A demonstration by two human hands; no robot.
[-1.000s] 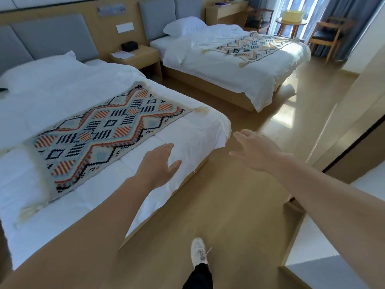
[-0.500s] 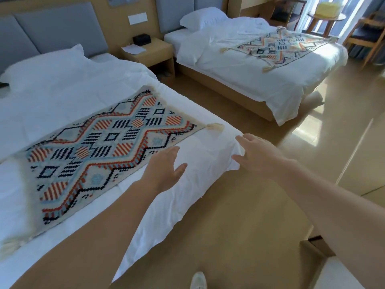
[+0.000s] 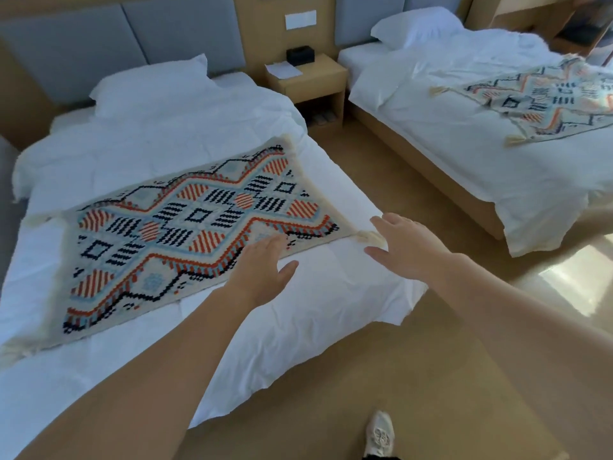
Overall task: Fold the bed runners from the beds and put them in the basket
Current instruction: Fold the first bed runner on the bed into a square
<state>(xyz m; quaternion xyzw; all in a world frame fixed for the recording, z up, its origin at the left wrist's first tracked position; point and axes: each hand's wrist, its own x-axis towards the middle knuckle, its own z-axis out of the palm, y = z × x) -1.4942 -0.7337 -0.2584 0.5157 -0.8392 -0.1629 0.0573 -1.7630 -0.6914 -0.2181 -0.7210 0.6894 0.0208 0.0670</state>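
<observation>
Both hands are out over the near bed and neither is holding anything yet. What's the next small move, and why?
Probably pinch the near runner's closest edge: left hand hovers open over its border, right hand open beside the corner tassel. It lies flat and unfolded.

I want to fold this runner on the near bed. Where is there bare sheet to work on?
Bare sheet lies between the near runner and the pillow, and along the foot edge under the left hand. The corner by the tassel is crowded: the right hand hovers there.
</observation>
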